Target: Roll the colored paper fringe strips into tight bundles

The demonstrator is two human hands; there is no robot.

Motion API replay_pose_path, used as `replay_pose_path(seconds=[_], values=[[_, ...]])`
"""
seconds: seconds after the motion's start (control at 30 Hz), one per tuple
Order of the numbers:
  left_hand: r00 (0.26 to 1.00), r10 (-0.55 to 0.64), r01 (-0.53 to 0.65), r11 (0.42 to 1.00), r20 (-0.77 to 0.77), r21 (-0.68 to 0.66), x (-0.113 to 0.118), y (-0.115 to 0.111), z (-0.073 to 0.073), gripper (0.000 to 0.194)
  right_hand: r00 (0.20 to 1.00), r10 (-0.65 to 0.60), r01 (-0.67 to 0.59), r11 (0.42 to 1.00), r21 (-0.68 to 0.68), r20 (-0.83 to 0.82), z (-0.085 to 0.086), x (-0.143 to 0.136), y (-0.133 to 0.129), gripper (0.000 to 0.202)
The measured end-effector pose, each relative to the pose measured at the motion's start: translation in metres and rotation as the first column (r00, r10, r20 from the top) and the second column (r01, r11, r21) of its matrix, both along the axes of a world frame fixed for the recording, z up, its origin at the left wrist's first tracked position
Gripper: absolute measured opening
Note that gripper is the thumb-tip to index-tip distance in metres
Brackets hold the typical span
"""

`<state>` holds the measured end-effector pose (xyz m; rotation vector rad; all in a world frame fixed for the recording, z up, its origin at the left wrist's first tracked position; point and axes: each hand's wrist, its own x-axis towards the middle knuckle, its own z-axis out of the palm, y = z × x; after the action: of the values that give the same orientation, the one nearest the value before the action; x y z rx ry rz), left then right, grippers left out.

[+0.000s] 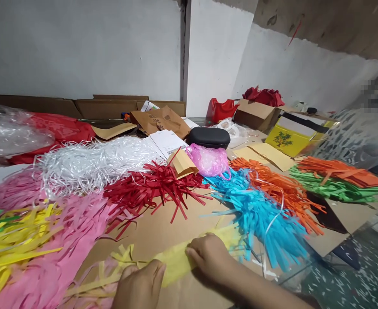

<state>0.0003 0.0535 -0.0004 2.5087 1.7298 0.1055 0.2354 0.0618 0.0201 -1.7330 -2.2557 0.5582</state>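
My left hand [140,286] and my right hand [210,257] both pinch a folded band of yellow fringed paper [179,259] that lies flat on the brown cardboard sheet [163,227] at the near edge. The left hand grips the band near its middle and the right hand grips it further right. Yellow fringe strips [124,257] stick out to the left of my left hand. Around the band lie piles of cut paper fringe: pink [73,240], red [153,184] and blue [259,210].
More fringe piles lie around: yellow [11,244] at the left, white [92,163], orange [282,189], green [333,189]. A black case [209,137], a pink plastic bag [208,161], cardboard boxes [256,113] and a yellow box [287,139] sit behind. Patterned floor [362,274] shows at the right.
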Motion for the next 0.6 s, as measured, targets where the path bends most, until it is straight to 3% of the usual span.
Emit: replay_pose_path(seconds=[0.13, 0.53, 0.6], values=[[0.991, 0.100, -0.103, 0.994, -0.084, -0.026, 0.012, 0.014, 0.010, 0.033, 0.997, -0.069, 0.069, 0.997, 0.018, 0.018, -0.008, -0.008, 0.010, 0.013], [0.991, 0.065, -0.055, 0.994, -0.115, 0.090, 0.008, 0.012, -0.010, 0.035, 0.994, -0.109, 0.108, 0.993, 0.052, 0.016, -0.020, -0.009, 0.012, 0.014], [0.994, 0.061, -0.045, 0.985, -0.089, 0.169, 0.007, 0.011, -0.011, 0.029, 0.990, -0.141, 0.139, 0.988, 0.070, 0.027, -0.018, -0.008, 0.010, 0.008]])
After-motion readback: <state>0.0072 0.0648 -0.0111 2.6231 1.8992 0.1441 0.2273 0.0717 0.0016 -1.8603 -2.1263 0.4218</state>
